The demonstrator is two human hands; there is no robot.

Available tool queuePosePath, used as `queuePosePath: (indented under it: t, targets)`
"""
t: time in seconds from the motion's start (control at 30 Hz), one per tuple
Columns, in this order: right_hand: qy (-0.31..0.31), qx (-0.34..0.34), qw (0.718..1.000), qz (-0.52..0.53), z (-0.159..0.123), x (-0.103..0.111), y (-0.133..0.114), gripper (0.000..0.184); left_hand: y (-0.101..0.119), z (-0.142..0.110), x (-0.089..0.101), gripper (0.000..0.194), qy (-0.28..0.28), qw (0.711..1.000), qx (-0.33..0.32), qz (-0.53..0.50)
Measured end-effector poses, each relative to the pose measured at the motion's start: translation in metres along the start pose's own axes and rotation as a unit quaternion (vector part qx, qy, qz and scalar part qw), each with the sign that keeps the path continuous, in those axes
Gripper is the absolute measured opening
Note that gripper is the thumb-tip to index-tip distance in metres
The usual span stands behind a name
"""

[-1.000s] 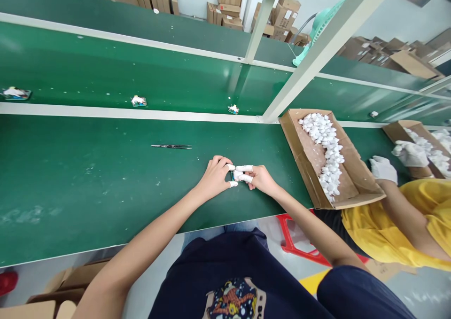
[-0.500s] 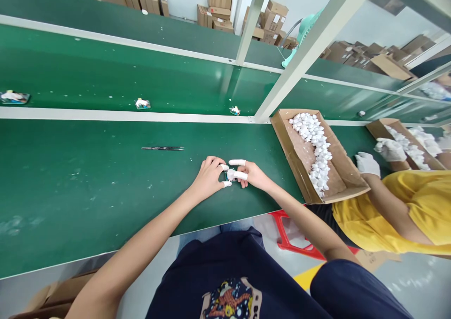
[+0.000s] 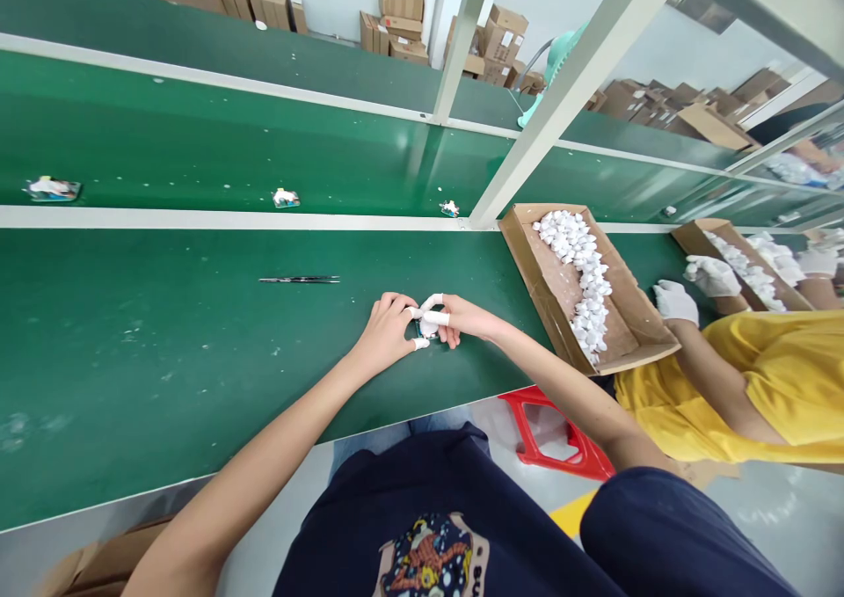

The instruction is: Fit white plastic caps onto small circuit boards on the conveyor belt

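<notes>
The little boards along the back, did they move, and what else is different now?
Yes, the three little boards slid to the right. The right hand's pointing finger, lifted away a moment ago, bent in toward the left hand. The left hand stayed at the held board; the tweezers stayed put.

Left hand [image 3: 386,334]: white-tipped fingers at small green-edged board [image 3: 428,330]
Right hand [image 3: 465,317]: white-tipped fingers, seemingly touching its white top
Slim dark tweezers [image 3: 300,280]: on green tabletop [image 3: 164,342]
Brown cardboard tray [image 3: 623,326]: white pieces [image 3: 572,238]
</notes>
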State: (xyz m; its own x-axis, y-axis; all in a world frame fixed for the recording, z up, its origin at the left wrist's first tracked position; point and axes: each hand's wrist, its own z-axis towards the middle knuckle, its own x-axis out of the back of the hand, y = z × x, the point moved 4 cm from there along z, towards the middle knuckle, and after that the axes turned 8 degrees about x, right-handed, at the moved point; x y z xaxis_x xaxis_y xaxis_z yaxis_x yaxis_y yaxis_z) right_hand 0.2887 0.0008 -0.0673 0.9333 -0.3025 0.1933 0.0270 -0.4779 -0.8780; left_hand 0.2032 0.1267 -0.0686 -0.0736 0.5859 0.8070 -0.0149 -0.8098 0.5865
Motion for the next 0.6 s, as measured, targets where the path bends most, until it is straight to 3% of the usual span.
queuePosePath:
  t: [0.13, 0.3, 0.43, 0.5, 0.6]
  targets:
    - [0.028, -0.001, 0.998, -0.054, -0.001, -0.003, 0.003, 0.031, -0.002, -0.001, 0.000, 0.038, 0.005, 1.000, -0.002, 0.002]
    - [0.039, 0.017, 0.994, -0.105, -0.003, -0.006, 0.010, 0.029, -0.004, -0.003, -0.002, 0.039, 0.001, 1.000, 0.002, 0.000]
    - [-0.019, 0.044, 0.984, -0.171, -0.007, -0.008, 0.009, 0.023, -0.008, -0.006, 0.002, 0.044, -0.013, 0.999, 0.018, -0.034]
    - [-0.015, 0.072, 0.957, -0.280, -0.009, -0.007, 0.002, 0.022, -0.010, -0.007, 0.008, 0.042, -0.019, 0.997, 0.022, -0.077]
    - [0.014, 0.137, 0.879, -0.456, -0.001, 0.000, -0.018, 0.024, -0.016, -0.007, 0.024, 0.032, 0.038, 0.989, 0.031, -0.138]
